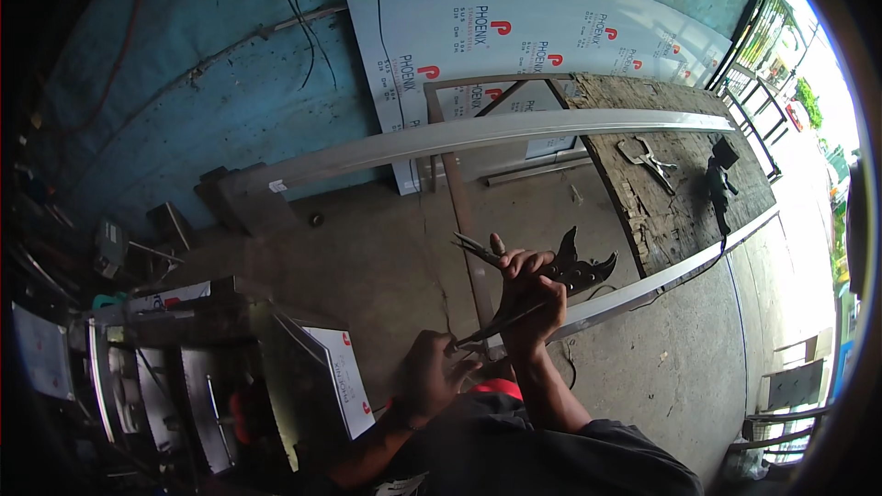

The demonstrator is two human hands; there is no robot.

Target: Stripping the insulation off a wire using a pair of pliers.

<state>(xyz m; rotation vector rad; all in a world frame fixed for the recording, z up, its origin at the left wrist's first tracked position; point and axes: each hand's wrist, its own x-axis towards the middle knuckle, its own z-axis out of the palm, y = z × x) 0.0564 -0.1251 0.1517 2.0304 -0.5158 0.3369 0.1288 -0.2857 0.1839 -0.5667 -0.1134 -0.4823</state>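
My right hand (pixel 535 298) is closed round a dark locking clamp (pixel 588 274), held above the floor in front of me. Two curved, pointed jaws stick out to the right of the fist, and thin prongs (pixel 476 246) show at its left. A narrow dark handle (pixel 501 323) slants down toward my left hand (pixel 432 377). The thumb and fingers of that hand meet the handle's end; motion blurs the hand and its grip is partly hidden. A silver locking C-clamp (pixel 650 165) lies on the worn wooden board (pixel 634 220) beyond.
A long metal tube (pixel 413 147) crosses the frame and board; a second bar (pixel 625 303) runs along the near side. A black tool with a cord (pixel 719 184) rests on the board. Metal racking (pixel 197 395) stands at lower left. A printed sheet panel (pixel 441 18) leans against the blue wall.
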